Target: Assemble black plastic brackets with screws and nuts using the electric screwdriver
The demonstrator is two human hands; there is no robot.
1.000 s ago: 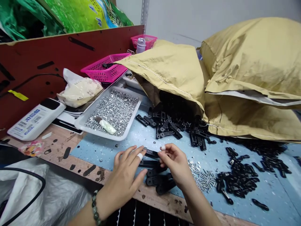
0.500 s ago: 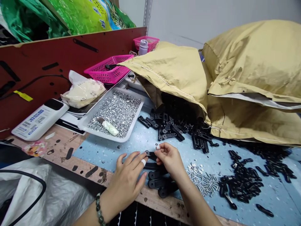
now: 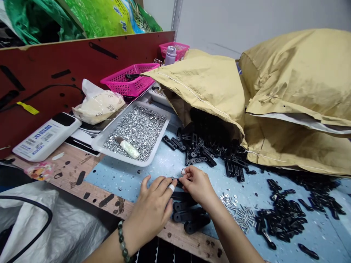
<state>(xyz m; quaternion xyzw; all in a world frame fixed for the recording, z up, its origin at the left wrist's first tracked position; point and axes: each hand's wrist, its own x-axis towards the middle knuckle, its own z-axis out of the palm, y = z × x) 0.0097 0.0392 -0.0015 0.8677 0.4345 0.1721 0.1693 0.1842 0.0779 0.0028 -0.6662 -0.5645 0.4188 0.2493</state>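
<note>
A long black plastic piece [image 3: 178, 182] lies on the blue worktop between my hands. My right hand [image 3: 197, 184] pinches it near its far end, the fingertips curled and partly hiding it. A white wrap covers one of that hand's fingertips. My left hand [image 3: 155, 202] has its fingers stretched out, tips touching the piece's rounded left end; a white band circles one finger. Just nearer to me, several more black plastic pieces [image 3: 189, 213] lie side by side at the table's edge. Small metal pins [image 3: 245, 217] and nuts [image 3: 229, 201] are heaped right of my right forearm.
A white tray [image 3: 95, 144] of metal nuts holds a brush-like tool [image 3: 128, 147]. Black parts spill from a paper sack [image 3: 211, 80]; small black pieces [image 3: 285, 212] are piled at right. A white device [image 3: 46, 137], plastic bag [image 3: 100, 104] and pink basket [image 3: 120, 87] stand left.
My left fingers have moved slightly right, over the piece's rounded end, and the thumb has drawn nearer to them. My right hand keeps its pinch. The view has shifted a little.
</note>
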